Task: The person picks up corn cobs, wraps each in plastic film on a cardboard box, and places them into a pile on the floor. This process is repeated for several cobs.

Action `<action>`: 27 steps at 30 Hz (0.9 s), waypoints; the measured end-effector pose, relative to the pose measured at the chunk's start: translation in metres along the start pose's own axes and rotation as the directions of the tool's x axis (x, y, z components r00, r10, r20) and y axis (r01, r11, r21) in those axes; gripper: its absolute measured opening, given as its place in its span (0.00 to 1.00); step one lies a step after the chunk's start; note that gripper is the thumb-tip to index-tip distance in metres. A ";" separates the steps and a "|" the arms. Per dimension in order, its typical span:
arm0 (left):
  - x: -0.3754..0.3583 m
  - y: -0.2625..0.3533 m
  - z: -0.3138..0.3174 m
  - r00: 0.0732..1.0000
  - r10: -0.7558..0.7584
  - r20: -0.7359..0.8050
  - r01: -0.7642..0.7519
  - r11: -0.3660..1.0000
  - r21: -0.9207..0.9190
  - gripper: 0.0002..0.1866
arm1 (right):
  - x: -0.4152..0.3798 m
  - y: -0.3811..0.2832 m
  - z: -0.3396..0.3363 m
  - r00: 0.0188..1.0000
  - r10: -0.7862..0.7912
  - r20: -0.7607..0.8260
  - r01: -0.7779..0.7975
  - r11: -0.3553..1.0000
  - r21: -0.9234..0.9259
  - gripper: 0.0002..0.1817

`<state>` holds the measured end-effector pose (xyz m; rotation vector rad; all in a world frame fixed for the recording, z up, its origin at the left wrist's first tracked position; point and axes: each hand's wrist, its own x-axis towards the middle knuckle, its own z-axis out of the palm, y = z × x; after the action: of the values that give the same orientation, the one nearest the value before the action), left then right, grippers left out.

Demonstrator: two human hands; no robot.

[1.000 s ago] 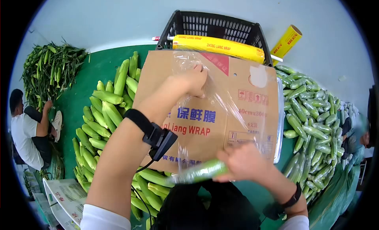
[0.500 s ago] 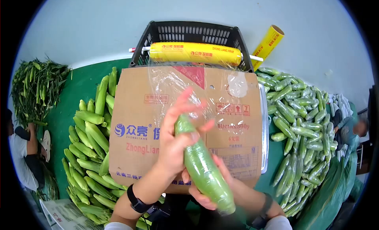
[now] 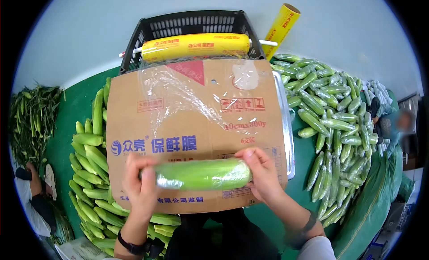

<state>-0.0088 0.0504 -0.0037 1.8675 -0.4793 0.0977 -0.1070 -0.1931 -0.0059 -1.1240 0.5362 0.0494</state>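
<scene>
A film-wrapped ear of corn (image 3: pixel 203 174) lies level, left to right, between the two hands, over the near part of a printed cardboard sheet (image 3: pixel 178 112). The left hand (image 3: pixel 142 182) is curled closed around its left end, slightly blurred; the right hand (image 3: pixel 262 173) is partly closed, thumb and fingers gripping the right end. Each wrist wears a dark band.

Clear cling film (image 3: pixel 174 88) spreads wrinkled and shiny over the far half of the cardboard. At the cardboard's far edge is a black plastic crate (image 3: pixel 196 19), with a yellow roll of cling film (image 3: pixel 196 44) lying across it on a white rod (image 3: pixel 269 43). Just right of the crate a yellow tube (image 3: pixel 282 30) stands tilted against it or near it; which, I cannot tell. A metal rim (image 3: pixel 289 144) shows along the cardboard's right side.

On the green floor (image 3: pixel 263 224), a heap of unwrapped corn ears (image 3: pixel 91 170) lies left of the cardboard and a heap of film-wrapped ears (image 3: pixel 335 126) lies right. Farther left are a leafy pile (image 3: pixel 33 121) and a person (image 3: pixel 33 197), partly in view; near left is a white basket (image 3: pixel 80 250). At far right, beyond green sheeting (image 3: pixel 368 215), another person (image 3: pixel 393 126) shows.
</scene>
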 end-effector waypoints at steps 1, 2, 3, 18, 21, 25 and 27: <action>-0.007 -0.009 -0.008 0.994 0.096 0.041 -0.100 0.991 0.089 0.12 | 0.001 0.000 0.001 0.971 -0.230 -0.063 0.224 0.970 -0.095 0.16; -0.015 -0.011 -0.011 0.979 0.184 0.089 -0.197 0.964 0.176 0.13 | 0.001 0.000 0.000 0.889 -0.447 -0.101 0.422 0.884 -0.201 0.17; -0.024 -0.008 -0.009 0.994 -0.042 0.098 0.043 0.999 -0.008 0.15 | 0.002 -0.006 -0.003 0.728 -0.686 -0.009 0.635 0.679 -0.370 0.19; -0.044 0.017 0.019 0.741 -0.312 0.594 0.391 0.920 -0.004 0.38 | -0.006 -0.056 -0.008 0.842 -0.540 0.011 0.493 0.776 0.393 0.26; 0.005 0.062 0.041 0.626 -0.165 0.762 0.228 0.973 0.024 0.33 | -0.018 -0.043 -0.002 0.799 -0.597 -0.064 0.527 0.646 0.552 0.41; 0.021 0.092 0.065 0.519 0.018 0.855 -0.266 0.954 0.141 0.31 | -0.041 0.023 -0.055 0.974 -0.181 -0.136 0.224 0.696 0.682 0.38; 0.017 0.085 0.058 0.527 0.026 0.850 -0.325 0.930 0.172 0.31 | -0.060 0.038 -0.121 0.962 -0.018 -0.273 0.225 0.621 0.751 0.41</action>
<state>-0.0346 -0.0306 0.0564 2.0870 -1.4086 -0.6827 -0.2173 -0.2673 -0.0504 -0.2885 0.6080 -0.4224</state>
